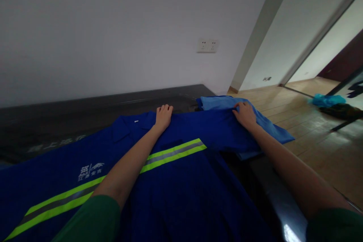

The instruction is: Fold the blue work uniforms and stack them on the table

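A dark blue work shirt (184, 181) lies spread front up, with its collar (121, 128) at the top. Across the chest runs a yellow-green and grey reflective stripe (176, 151), and a white printed logo sits on the chest. My left hand (164, 116) grips the shirt's shoulder edge beside the collar, fingers curled over the cloth. Farther right, my right hand (245, 115) has its fingers closed on the upper edge of the sleeve. Beneath that sleeve lies light blue cloth (269, 124), partly covered.
The black-covered table (96, 107) stands against a white wall with a double socket (208, 45). To the right is a pale wood-look floor (300, 117). A bright blue plastic bag (328, 100) and a dark bundle (340, 110) lie by a dark leg-like bar.
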`<state>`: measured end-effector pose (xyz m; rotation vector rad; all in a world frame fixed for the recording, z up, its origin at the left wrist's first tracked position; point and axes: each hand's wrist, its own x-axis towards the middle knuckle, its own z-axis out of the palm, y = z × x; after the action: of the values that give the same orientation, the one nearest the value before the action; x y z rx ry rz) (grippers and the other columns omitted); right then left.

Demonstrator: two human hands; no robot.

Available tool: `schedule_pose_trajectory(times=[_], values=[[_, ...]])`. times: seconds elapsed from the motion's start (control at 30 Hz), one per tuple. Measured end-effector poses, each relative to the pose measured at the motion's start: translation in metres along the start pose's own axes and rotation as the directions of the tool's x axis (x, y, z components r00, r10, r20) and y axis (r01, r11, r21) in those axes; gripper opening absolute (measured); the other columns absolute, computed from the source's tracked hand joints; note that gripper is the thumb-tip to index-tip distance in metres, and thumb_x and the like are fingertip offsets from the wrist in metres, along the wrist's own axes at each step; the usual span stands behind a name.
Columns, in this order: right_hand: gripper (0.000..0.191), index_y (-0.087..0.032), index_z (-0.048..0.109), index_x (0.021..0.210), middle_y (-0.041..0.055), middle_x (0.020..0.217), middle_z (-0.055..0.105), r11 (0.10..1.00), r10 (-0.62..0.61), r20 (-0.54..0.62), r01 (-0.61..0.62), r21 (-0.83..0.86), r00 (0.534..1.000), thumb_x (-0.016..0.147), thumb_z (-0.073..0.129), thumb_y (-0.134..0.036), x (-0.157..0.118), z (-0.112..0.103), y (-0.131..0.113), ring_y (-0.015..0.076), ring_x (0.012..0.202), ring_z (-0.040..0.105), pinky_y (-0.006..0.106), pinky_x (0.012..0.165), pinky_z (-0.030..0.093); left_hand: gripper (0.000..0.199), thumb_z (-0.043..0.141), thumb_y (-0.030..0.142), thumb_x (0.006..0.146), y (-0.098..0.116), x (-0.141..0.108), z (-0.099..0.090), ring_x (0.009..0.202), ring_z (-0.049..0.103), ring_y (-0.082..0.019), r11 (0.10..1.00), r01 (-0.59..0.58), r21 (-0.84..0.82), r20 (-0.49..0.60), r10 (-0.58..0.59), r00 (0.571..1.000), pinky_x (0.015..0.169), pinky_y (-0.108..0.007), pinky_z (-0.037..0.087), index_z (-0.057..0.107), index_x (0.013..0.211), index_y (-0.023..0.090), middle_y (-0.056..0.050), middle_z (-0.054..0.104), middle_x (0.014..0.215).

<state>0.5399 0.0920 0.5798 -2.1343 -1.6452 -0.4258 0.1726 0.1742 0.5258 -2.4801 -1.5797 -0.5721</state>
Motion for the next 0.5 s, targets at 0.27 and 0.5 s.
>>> schedule_pose_trajectory(times=[0.27,0.5], values=[[0.052,-0.023,0.046,0.140,0.0117,0.149,0.039,0.961,-0.262,0.251,0.276,-0.020,0.932,0.095,0.036,-0.047,-0.042,0.001,-0.027,0.0351,0.133,0.037,0.055,0.105,0.034,0.048,0.036,0.037,0.096,0.042,-0.028,0.000,0.136,0.034,-0.029,0.986,0.023,-0.164,0.224,0.015,0.974,0.110,-0.048,0.028,0.041,0.141,0.020,-0.012,0.038,0.149],[0.057,-0.030,0.029,0.149,0.0048,0.156,0.025,0.962,-0.217,0.301,0.255,-0.092,0.928,0.097,0.029,-0.052,-0.063,0.028,-0.013,0.0318,0.142,0.025,0.059,0.110,0.023,0.055,0.027,0.044,0.097,0.041,-0.030,0.007,0.145,0.016,-0.028,0.990,0.063,-0.127,0.331,-0.018,0.944,0.113,-0.062,0.011,0.029,0.149,0.028,-0.004,0.020,0.157]])
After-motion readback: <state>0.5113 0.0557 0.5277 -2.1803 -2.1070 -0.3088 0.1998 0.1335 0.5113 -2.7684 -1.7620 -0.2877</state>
